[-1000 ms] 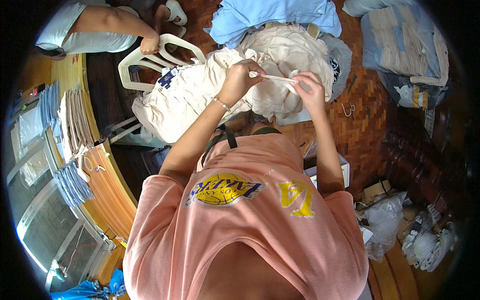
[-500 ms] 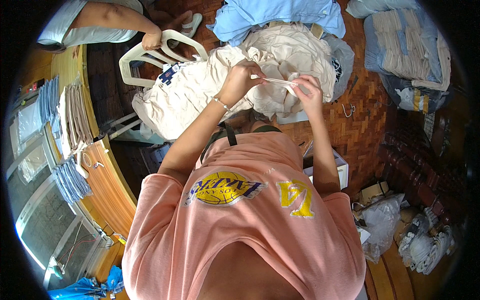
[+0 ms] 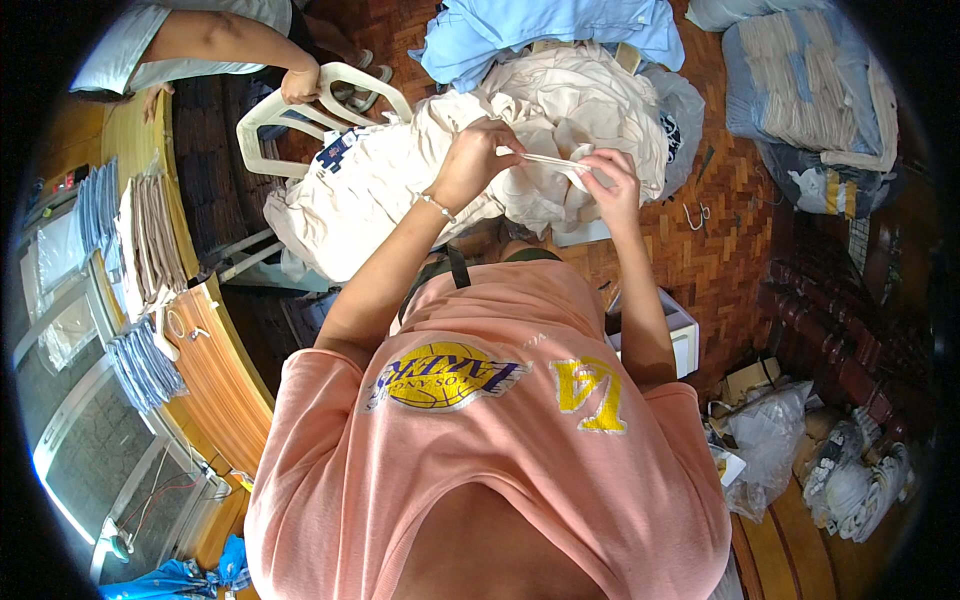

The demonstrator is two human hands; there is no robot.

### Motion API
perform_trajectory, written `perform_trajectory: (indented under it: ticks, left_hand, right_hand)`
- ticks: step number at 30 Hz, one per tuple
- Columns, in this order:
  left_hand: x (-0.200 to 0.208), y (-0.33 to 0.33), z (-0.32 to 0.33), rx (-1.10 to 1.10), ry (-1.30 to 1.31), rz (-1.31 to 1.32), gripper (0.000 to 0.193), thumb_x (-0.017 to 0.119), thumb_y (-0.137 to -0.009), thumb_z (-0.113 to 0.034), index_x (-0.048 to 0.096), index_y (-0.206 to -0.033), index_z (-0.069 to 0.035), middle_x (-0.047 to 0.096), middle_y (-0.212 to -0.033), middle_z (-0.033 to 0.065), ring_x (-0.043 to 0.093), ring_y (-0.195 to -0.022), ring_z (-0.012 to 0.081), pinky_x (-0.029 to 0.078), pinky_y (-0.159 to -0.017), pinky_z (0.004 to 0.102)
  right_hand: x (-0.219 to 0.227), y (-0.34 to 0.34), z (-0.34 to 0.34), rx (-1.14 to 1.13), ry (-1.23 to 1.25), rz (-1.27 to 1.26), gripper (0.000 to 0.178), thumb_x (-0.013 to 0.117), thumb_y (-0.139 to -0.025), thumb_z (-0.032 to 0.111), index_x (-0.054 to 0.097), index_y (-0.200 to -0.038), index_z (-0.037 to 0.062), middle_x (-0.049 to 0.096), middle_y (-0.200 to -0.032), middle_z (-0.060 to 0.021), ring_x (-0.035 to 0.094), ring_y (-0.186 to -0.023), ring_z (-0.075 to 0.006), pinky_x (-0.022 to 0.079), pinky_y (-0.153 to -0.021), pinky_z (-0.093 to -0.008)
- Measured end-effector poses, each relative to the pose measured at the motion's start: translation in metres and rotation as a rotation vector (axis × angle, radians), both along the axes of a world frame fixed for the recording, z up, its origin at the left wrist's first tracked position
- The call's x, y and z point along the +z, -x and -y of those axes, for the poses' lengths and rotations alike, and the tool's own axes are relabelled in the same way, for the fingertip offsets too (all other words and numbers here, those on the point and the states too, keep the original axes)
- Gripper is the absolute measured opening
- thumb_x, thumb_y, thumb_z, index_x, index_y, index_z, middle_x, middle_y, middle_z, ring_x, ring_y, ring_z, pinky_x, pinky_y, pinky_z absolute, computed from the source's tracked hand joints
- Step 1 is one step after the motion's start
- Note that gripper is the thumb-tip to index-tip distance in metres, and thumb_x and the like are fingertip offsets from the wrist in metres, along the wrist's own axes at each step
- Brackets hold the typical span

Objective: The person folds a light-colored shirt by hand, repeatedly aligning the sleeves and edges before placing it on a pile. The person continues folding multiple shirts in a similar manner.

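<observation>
Between my two hands a narrow strip of cream fabric [image 3: 550,159] is stretched taut. My left hand [image 3: 482,158] pinches its left end, and the beaded bracelet shows at that wrist. The other end sits between the thumb and fingers of my right hand [image 3: 610,180]. Under and behind both hands lies a large heap of cream cloth [image 3: 350,215], draped over my front and the white plastic chair [image 3: 262,150]. Whether the strip joins that heap cannot be made out. A navy printed piece [image 3: 340,150] rests on the cloth near the chair.
At the upper left another person's hand [image 3: 300,86] grips the chair back. Light blue cloth [image 3: 560,35] lies beyond the heap. Bundled folded garments [image 3: 800,90] in plastic stand at the far right. Folded clothes line the wooden shelf [image 3: 225,370]; clear bags [image 3: 770,430] lie at the lower right.
My hands keep hold of the strip in nearly the same place. At the upper left, the other person's feet have shifted, and a second hand now shows near the shelf.
</observation>
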State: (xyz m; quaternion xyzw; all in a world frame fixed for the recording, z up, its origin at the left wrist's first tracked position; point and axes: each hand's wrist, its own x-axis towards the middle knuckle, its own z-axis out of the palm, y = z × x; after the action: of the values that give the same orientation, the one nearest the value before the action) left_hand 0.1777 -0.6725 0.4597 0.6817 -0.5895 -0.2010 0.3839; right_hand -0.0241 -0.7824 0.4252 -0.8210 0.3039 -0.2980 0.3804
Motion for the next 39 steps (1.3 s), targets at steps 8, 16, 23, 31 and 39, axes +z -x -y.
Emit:
perform_trajectory:
  ticks: [8, 16, 23, 31, 39]
  left_hand:
    - [0.055, 0.015, -0.009, -0.007, -0.262, -0.35, 0.012, 0.062, -0.073, -0.004, 0.058, -0.084, -0.002, 0.058, -0.073, 0.0063, 0.058, -0.063, 0.0147, 0.045, -0.056, 0.0274]
    - [0.156, -0.052, 0.018, -0.265, -0.014, -0.349, 0.016, 0.056, -0.08, -0.003, 0.052, -0.095, -0.001, 0.057, -0.095, 0.007, 0.055, -0.086, 0.0135, 0.044, -0.077, 0.0257]
    - [-0.058, -0.116, -0.021, 0.67, 0.076, -0.359, 0.036, 0.058, -0.08, -0.012, 0.041, -0.109, 0.002, 0.052, -0.094, 0.0091, 0.051, -0.084, 0.0163, 0.041, -0.074, 0.0274]
    - [-0.245, 0.004, -0.016, 0.411, -0.866, -0.883, 0.043, 0.058, -0.075, -0.039, 0.062, -0.083, 0.003, 0.062, -0.068, 0.0137, 0.059, -0.062, 0.02, 0.046, -0.062, 0.0318]
    - [-0.261, 0.012, 0.048, 0.321, -0.527, -1.06, 0.031, 0.054, -0.08, -0.028, 0.058, -0.09, 0.0, 0.058, -0.079, 0.009, 0.057, -0.073, 0.0222, 0.047, -0.062, 0.0344]
  right_hand:
    - [-0.005, 0.019, 0.007, 0.274, -0.545, -0.007, 0.027, 0.066, -0.067, 0.003, 0.063, -0.094, 0.0078, 0.056, -0.105, -0.005, 0.047, -0.103, -0.0189, 0.038, -0.086, -0.0296]
    - [-0.098, -0.018, 0.05, 0.112, -0.111, -0.539, 0.044, 0.057, -0.068, 0.001, 0.055, -0.112, 0.0089, 0.057, -0.106, -0.0119, 0.055, -0.095, -0.0205, 0.043, -0.078, -0.0289]
    - [-0.109, 0.035, 0.128, -0.208, -0.484, -0.074, 0.028, 0.05, -0.081, 0.011, 0.055, -0.105, -0.0019, 0.06, -0.087, -0.0077, 0.053, -0.079, -0.0142, 0.041, -0.073, -0.0248]
    - [-0.165, 0.066, 0.146, -0.304, -0.423, -0.53, 0.027, 0.052, -0.081, 0.018, 0.057, -0.103, 0.0039, 0.059, -0.088, -0.0141, 0.055, -0.08, -0.0217, 0.041, -0.073, -0.0287]
    - [-0.117, 0.05, 0.18, -0.432, -0.946, -0.226, 0.026, 0.047, -0.086, 0.018, 0.051, -0.11, 0.0105, 0.057, -0.097, 0.0008, 0.051, -0.085, -0.011, 0.039, -0.074, -0.0264]
